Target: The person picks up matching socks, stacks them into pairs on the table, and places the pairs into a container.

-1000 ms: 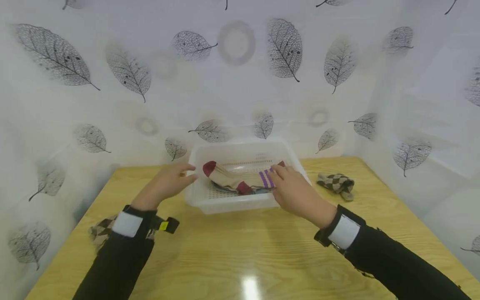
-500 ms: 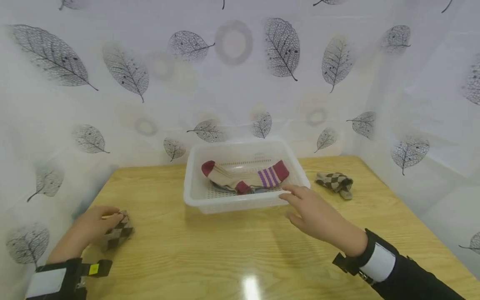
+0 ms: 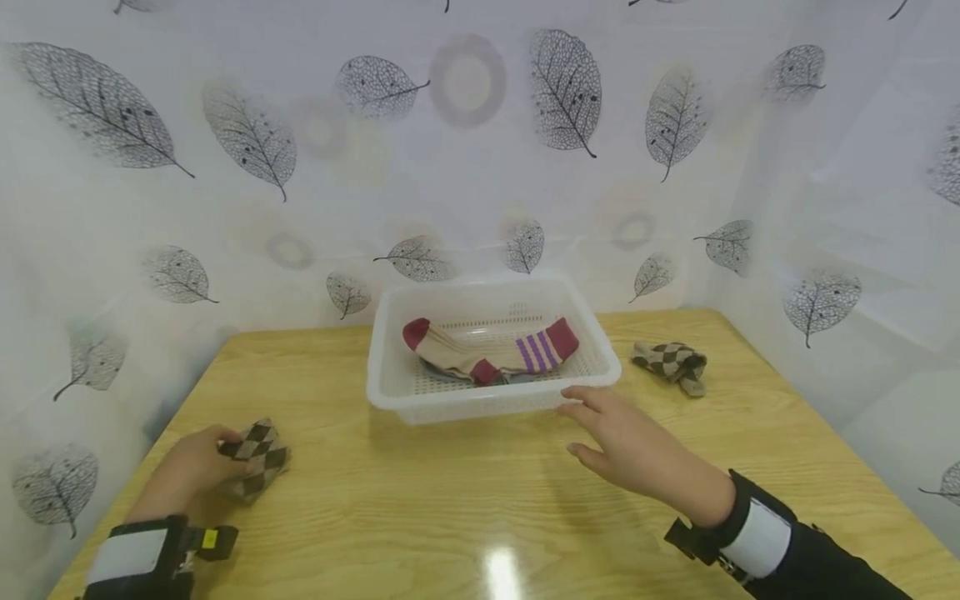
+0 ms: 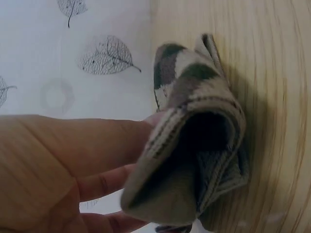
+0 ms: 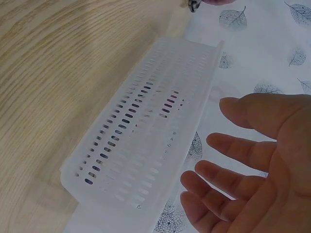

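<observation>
At the left of the table, my left hand (image 3: 197, 467) pinches a brown-and-beige checkered sock (image 3: 258, 460) between thumb and fingers. In the left wrist view the open cuff of that sock (image 4: 170, 194) faces the camera. My right hand (image 3: 633, 450) hovers by the front right corner of a white plastic basket (image 3: 450, 410), fingers relaxed and holding nothing. Inside the basket lies a beige sock (image 3: 450, 350) with dark red heel and toe, its cuff banded in purple stripes. Some greyish fabric shows beneath it. The right wrist view shows the slotted basket side (image 5: 141, 121) beyond my spread fingers.
A second checkered sock (image 3: 672, 365) lies crumpled to the right of the basket. The wooden table (image 3: 420, 517) meets a white curtain (image 3: 465, 183) with a leaf print at the back and both sides.
My right hand has left the striped sock and drawn back from the basket. My left hand has moved from the basket's left side down to the checkered sock, taken hold, and shifted it slightly right.
</observation>
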Available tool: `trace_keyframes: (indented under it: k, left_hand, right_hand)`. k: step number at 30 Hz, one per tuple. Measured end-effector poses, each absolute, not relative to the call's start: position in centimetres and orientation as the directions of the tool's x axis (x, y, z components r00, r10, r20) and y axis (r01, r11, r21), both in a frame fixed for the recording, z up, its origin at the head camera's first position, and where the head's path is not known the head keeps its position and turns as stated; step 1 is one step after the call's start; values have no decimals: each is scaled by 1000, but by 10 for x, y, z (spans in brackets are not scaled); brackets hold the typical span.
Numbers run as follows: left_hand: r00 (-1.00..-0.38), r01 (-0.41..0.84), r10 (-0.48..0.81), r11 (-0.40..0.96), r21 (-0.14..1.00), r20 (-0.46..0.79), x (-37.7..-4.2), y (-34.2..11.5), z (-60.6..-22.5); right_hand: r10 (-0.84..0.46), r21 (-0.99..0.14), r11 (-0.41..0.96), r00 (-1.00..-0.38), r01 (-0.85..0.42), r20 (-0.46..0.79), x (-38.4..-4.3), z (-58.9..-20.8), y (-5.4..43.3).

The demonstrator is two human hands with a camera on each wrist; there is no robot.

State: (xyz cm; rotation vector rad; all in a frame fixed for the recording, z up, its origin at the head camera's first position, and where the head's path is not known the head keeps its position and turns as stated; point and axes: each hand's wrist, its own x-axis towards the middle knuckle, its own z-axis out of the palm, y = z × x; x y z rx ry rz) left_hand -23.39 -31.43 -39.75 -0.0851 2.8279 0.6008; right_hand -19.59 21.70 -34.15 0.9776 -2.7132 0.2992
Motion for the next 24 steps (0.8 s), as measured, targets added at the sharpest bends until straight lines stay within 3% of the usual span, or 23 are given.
trace_keyframes:
  k: [8, 16, 24]
  left_hand:
    - [-975, -24, 74, 901, 433, -209, -232, -264, -403]
    - [-971, 112, 202, 858, 502, -130, -216, -181, -400]
    - [-903, 319, 425, 757, 570, -59, -208, -107, -402]
  right_hand:
    - [-601, -111, 751, -744, -651, 291, -197, -350, 220]
    - [-608, -121, 755, -757, -644, 238, -197, -351, 220]
    - [-663, -122, 724, -734, -679, 149, -198, -363, 202]
